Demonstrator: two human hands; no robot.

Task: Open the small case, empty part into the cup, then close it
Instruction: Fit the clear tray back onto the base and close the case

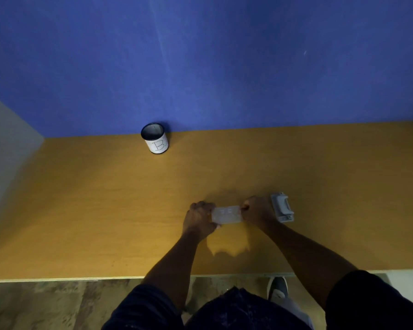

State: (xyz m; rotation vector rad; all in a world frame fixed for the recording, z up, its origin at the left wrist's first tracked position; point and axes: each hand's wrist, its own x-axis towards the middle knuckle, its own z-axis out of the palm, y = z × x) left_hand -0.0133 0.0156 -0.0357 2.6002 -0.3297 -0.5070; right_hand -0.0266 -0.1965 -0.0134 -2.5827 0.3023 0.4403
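A small clear plastic case (227, 214) is held just above the wooden table, between both hands. My left hand (200, 217) grips its left end, and my right hand (258, 209) pinches its right end with fingertips at the upper corner. Whether the lid is open I cannot tell. A dark cup (155, 138) with a white label marked "B" stands upright at the table's far edge, against the blue wall, well to the left of and beyond the case. Its inside looks dark.
A grey plastic device (282, 207) lies on the table (93, 210) just right of my right hand. The blue wall rises behind the table. The table's front edge runs near my body, with floor and a shoe (277, 288) below it.
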